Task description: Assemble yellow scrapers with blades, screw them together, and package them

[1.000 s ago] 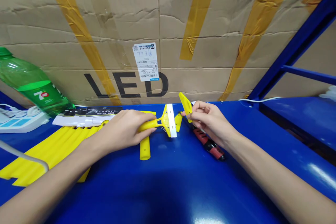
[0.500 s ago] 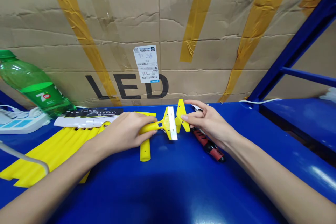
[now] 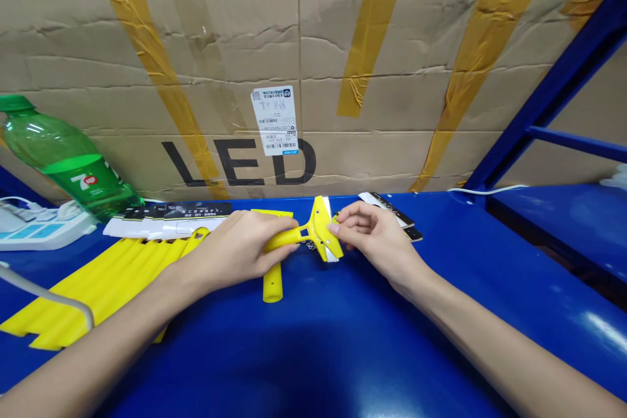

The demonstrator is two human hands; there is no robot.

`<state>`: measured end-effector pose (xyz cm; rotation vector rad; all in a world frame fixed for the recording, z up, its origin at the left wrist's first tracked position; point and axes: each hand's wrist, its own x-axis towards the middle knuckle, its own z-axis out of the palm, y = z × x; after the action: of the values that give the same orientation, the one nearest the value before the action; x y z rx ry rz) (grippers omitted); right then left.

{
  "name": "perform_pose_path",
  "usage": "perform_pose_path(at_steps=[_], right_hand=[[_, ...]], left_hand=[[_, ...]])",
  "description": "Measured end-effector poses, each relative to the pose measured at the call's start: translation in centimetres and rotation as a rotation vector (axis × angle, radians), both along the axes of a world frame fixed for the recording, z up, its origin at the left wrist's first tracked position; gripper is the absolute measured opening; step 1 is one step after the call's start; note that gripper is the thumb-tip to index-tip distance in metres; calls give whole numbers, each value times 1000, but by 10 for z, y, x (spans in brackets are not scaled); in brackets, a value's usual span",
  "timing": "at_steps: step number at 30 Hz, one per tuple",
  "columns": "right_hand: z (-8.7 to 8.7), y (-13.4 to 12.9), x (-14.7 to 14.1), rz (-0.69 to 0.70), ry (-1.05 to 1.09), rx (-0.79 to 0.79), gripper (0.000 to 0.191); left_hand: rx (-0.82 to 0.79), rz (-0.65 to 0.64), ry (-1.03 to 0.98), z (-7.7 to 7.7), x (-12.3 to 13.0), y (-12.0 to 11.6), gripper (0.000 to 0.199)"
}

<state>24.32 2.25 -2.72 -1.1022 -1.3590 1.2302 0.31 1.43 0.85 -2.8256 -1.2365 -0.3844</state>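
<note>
My left hand (image 3: 249,241) is closed around the handle of a yellow scraper (image 3: 281,240), its head pointing right. On that head lies a yellow blade cover (image 3: 324,228), pinched at its right side by the thumb and fingers of my right hand (image 3: 377,235). Strips of the pale blade (image 3: 333,257) show past the cover's edge. Behind and below the scraper, another yellow scraper handle (image 3: 272,284) lies on the blue surface. Small metal nuts (image 3: 310,245) are partly visible under the scraper head.
Several yellow handles (image 3: 112,274) lie side by side at left, with black-and-white packaging (image 3: 171,219) behind them. More printed cards (image 3: 392,209) are beyond my right hand. A green bottle (image 3: 73,157) and a power strip (image 3: 44,225) stand far left. A large cardboard box (image 3: 235,26) fills the back.
My right hand has brought the blade cover left onto the scraper head, over most of the blade. The red-and-black tool at right is now out of sight behind my right hand and arm.
</note>
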Motion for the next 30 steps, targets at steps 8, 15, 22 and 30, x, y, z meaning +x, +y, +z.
perform_pose_path(at_steps=[8,15,22,30], right_hand=[[-2,-4,-3,30,-128,136,46],[0,-5,-2,61,-81,96,46],[1,-2,0,86,70,-29,54],[6,2,5,108,38,-67,46]], left_hand=[[25,-10,-23,-2,0,-1,29],[153,-22,12,-4,1,-3,40],[178,-118,31,-1,1,-2,39],[317,-200,82,-7,-3,1,41]])
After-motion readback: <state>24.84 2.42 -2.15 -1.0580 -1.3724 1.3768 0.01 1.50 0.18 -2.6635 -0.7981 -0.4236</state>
